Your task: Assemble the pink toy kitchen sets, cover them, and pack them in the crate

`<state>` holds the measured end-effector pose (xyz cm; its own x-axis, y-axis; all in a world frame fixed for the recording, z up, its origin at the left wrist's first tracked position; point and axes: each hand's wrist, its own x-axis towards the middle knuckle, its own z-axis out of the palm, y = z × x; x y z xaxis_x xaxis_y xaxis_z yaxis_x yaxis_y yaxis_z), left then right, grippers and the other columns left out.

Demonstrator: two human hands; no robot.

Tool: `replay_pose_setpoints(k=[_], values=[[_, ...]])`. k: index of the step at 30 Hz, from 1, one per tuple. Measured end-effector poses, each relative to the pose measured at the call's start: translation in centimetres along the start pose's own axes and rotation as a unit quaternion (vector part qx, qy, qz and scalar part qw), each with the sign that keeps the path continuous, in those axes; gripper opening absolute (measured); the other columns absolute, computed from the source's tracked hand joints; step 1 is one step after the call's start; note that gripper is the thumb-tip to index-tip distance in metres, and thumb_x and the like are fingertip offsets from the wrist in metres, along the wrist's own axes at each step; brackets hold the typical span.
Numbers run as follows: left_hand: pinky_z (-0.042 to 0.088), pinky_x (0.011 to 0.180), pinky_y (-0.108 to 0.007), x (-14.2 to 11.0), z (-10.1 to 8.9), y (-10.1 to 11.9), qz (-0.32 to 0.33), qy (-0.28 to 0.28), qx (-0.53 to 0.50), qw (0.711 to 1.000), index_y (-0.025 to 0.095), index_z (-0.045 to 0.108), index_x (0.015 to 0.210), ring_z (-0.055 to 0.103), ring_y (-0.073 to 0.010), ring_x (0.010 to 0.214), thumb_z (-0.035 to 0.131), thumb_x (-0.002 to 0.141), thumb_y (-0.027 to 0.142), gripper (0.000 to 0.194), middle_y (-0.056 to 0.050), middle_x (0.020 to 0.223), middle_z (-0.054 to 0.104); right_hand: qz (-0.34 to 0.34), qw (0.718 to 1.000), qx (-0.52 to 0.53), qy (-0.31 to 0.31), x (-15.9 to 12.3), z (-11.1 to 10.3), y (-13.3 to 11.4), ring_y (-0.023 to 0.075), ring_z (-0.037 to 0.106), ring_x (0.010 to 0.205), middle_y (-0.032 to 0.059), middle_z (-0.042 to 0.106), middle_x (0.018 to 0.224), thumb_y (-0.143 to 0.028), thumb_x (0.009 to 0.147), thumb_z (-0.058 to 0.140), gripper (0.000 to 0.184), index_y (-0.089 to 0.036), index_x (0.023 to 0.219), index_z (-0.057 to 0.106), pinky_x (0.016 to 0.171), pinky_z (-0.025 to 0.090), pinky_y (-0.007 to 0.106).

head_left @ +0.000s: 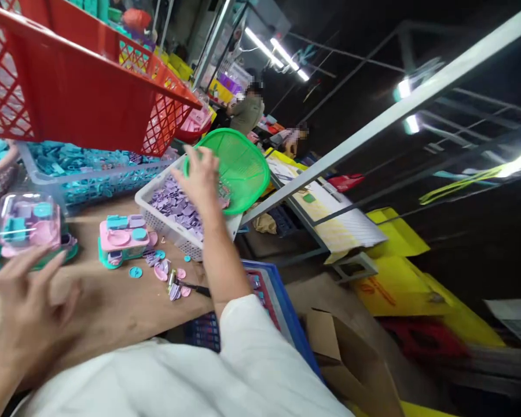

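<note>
My right hand (pixel 201 179) reaches over a white basket (pixel 173 231) of small purple plastic pieces (pixel 178 205). Its fingers are spread and nothing shows in them; they overlap the near rim of a green basket (pixel 243 168), and whether they touch it I cannot tell. My left hand (pixel 37 295), slightly blurred, hovers above the brown tabletop with fingers apart. Just beyond it sits a toy set under a see-through cover (pixel 30 223). Between the hands stands an uncovered pink and teal toy set (pixel 124 238). Loose small parts (pixel 162 269) and a dark-handled screwdriver (pixel 195 288) lie beside it.
A large red crate (pixel 87 87) overhangs a bin of teal pieces (pixel 99 171) at the back left. A grey metal bar (pixel 373 121) slants across the right side. Below right are a blue-rimmed tray (pixel 286 307) and an open cardboard box (pixel 351 353). People work farther back.
</note>
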<state>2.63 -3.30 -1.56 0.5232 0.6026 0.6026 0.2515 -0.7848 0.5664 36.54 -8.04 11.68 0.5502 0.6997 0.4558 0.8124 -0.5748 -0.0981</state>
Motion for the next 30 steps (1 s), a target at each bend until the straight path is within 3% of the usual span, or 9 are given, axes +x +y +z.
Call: replay_pose_setpoints(k=[3,7,12,15,17,19,22,26,30], values=[[0.035,0.121,-0.065,3.8,4.7,0.3,0.108,-0.106,0.034,0.988,0.047,0.007,0.163,0.037,-0.0383,0.147,0.065,0.089,0.033,0.095,-0.003,0.165,0.031,0.154,0.982,-0.041,-0.098,1.0,1.3,7.7,0.0454,0.038,0.141,0.0263,0.04,0.155,-0.05,0.09,0.068,0.08,-0.016,0.157,0.04,0.109,0.041,0.064],[0.039,0.114,-0.065,8.3,7.7,-0.5,0.103,-0.217,0.074,0.968,0.016,0.015,0.162,0.039,-0.0472,0.142,0.074,0.081,0.045,0.104,-0.026,0.153,0.037,0.167,0.971,-0.074,-0.156,0.8,3.2,10.5,0.0422,0.041,0.138,0.0253,0.045,0.15,-0.045,0.092,0.065,0.075,-0.019,0.158,0.039,0.108,0.037,0.06],[0.047,0.104,-0.057,8.7,7.6,-0.1,-0.024,-0.19,0.124,0.974,0.014,0.024,0.16,0.053,-0.0406,0.12,0.072,0.082,0.042,0.095,-0.019,0.127,0.052,0.127,0.99,-0.038,-0.043,1.0,0.2,9.9,0.0401,0.049,0.135,0.0255,0.051,0.144,-0.04,0.094,0.063,0.076,-0.017,0.159,0.033,0.105,0.045,0.055],[0.044,0.107,-0.058,7.8,7.1,0.1,-0.096,-0.14,0.144,0.975,0.013,0.026,0.158,0.049,-0.0423,0.125,0.075,0.079,0.043,0.098,-0.02,0.129,0.048,0.041,0.997,0.063,0.017,-2.1,-2.1,8.6,0.0347,0.059,0.127,0.0222,0.057,0.139,-0.048,0.1,0.05,0.076,-0.016,0.163,0.022,0.097,0.055,0.049],[0.044,0.108,-0.059,7.5,6.9,-0.1,-0.121,-0.126,0.15,0.973,0.013,0.025,0.159,0.047,-0.0429,0.127,0.076,0.078,0.041,0.099,-0.021,0.13,0.047,-0.042,0.981,0.184,-0.052,-6.3,-2.1,6.6,0.0282,0.07,0.11,0.0156,0.066,0.129,-0.052,0.104,0.039,0.065,-0.023,0.162,0.027,0.085,0.06,0.042],[0.044,0.107,-0.057,7.5,6.6,-0.5,-0.129,-0.112,0.16,0.972,0.015,0.025,0.159,0.047,-0.0424,0.128,0.075,0.079,0.04,0.098,-0.019,0.13,0.048,-0.115,0.918,0.313,-0.213,-11.4,-0.7,3.7,0.0225,0.075,0.09,0.0102,0.073,0.115,-0.053,0.105,0.04,0.056,-0.027,0.155,0.04,0.074,0.062,0.036],[0.045,0.107,-0.054,7.8,6.3,-0.9,-0.134,-0.105,0.177,0.969,0.017,0.025,0.16,0.048,-0.0412,0.127,0.074,0.08,0.042,0.097,-0.018,0.131,0.049,-0.102,0.835,0.404,-0.36,-17.8,2.4,-0.5,0.0201,0.075,0.08,0.0092,0.076,0.101,-0.053,0.104,0.046,0.054,-0.02,0.146,0.051,0.073,0.063,0.035],[0.043,0.109,-0.053,7.9,6.3,-0.8,-0.141,-0.123,0.196,0.963,0.01,0.022,0.161,0.049,-0.0415,0.127,0.074,0.081,0.045,0.102,-0.022,0.135,0.048,-0.08,0.874,0.339,-0.339,-20.3,3.3,-2.1,0.0287,0.061,0.132,0.0178,0.062,0.14,-0.061,0.1,0.051,0.066,-0.02,0.151,0.048,0.113,0.049,0.05],[0.043,0.109,-0.053,7.7,6.7,0.0,-0.148,-0.128,0.207,0.959,0.011,0.021,0.162,0.049,-0.0419,0.127,0.074,0.083,0.053,0.104,-0.023,0.136,0.05,-0.203,0.885,0.252,-0.333,-18.9,1.6,-0.9,0.0381,0.027,0.157,0.0182,0.034,0.163,-0.069,0.073,0.081,0.11,-0.026,0.162,0.031,0.127,0.028,0.061]])
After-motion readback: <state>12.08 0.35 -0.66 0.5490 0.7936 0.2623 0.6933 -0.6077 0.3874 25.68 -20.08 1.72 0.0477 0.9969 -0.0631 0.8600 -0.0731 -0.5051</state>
